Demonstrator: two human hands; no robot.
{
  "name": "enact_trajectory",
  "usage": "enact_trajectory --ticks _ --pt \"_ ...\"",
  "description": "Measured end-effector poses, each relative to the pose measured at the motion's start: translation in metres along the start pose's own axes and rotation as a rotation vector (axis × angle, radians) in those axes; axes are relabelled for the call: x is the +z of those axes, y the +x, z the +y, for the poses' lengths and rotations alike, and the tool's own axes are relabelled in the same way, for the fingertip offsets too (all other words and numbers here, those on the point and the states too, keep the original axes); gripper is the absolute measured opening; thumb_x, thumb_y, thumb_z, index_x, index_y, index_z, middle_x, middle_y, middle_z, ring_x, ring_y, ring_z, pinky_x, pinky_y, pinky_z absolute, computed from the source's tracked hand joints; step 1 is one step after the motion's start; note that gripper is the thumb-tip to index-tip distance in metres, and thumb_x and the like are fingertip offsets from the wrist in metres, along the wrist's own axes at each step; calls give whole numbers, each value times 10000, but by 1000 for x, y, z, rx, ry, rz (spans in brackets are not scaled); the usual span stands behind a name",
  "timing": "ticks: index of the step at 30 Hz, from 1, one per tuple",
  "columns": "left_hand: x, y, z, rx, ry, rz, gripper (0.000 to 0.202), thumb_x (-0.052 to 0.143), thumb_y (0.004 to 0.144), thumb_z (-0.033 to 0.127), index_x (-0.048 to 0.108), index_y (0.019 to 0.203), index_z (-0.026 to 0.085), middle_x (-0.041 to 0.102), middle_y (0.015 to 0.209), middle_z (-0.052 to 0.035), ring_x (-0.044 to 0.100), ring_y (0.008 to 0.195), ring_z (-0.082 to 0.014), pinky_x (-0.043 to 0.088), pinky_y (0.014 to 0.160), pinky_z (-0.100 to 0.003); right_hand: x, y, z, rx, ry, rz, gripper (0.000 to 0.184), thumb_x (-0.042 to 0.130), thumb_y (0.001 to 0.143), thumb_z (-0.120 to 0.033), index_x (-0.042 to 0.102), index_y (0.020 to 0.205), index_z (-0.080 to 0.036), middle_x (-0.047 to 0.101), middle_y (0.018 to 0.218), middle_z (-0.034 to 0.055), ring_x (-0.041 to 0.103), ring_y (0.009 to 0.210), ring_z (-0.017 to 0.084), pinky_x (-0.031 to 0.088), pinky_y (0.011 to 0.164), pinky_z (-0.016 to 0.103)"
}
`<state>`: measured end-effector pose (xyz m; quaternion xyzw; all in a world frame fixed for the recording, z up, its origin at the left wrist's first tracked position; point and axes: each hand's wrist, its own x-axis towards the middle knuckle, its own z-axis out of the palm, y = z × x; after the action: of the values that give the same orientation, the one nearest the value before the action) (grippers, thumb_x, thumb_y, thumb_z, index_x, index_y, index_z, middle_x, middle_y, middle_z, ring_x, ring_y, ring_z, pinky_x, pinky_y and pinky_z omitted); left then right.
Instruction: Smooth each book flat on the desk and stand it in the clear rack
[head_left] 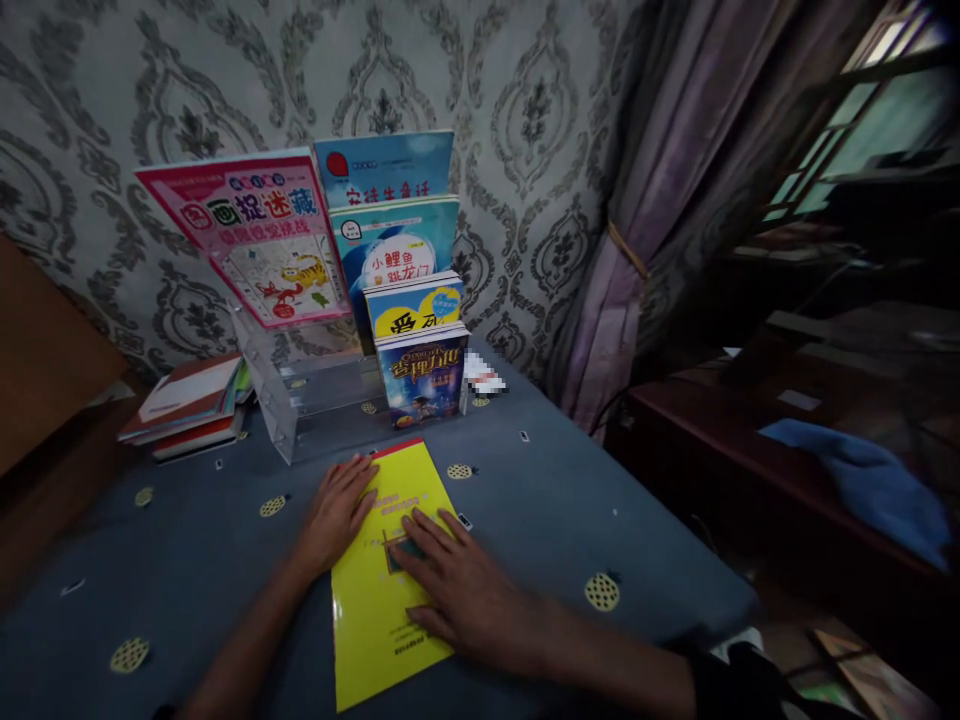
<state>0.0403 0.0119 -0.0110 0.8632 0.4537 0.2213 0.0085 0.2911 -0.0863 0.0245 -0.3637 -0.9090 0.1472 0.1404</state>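
A yellow book with a red strip along its far edge lies flat on the table in front of me. My left hand rests with its fingers extended on the book's upper left edge. Across the book's middle and right side, my right hand lies flat with the fingers spread, covering part of a small picture on the cover. Beyond the book stands a clear stepped rack. It bears a pink book at left and, at right, a column with a dark blue book in front.
Left of the rack lies a stack of books. The table has a blue-grey pineapple-print cloth, its right edge slanting toward me. A tied purple curtain hangs at the back right. Beyond the edge, a blue cloth lies on a dark red surface.
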Motion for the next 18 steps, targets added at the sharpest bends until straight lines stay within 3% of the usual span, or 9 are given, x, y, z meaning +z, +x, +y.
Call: enact_trajectory --ticks 4,11,15,18 --pt "0 1 0 -18 -5 -15 419 397 1020 320 560 1393 224 559 1470 -91 443 1430 -237 330 1195 -505 0 1 1 -7 1 -36 610 488 1000 -487 390 1537 -216 376 1598 148 253 1515 302 200 1226 530" --pt "-14 6 8 -45 17 -149 450 385 1022 328 512 1439 216 482 1534 -85 381 1468 -229 281 1214 -505 7 2 0 -46 -110 90 587 567 968 -453 468 1487 -198 446 1549 163 334 1472 341 259 1204 508" --pt "-11 29 24 13 13 -244 491 391 1024 370 452 1486 216 438 1562 -94 353 1483 -224 246 1225 -500 8 3 0 -52 -101 98 581 566 968 -465 487 1474 -190 485 1518 167 353 1461 348 261 1203 523" --pt "-3 50 39 78 -15 -289 514 396 1024 379 416 1509 210 400 1584 -99 318 1499 -231 243 1224 -503 3 4 -3 -10 -41 23 577 528 983 -482 476 1480 -194 463 1534 174 334 1476 336 244 1208 546"
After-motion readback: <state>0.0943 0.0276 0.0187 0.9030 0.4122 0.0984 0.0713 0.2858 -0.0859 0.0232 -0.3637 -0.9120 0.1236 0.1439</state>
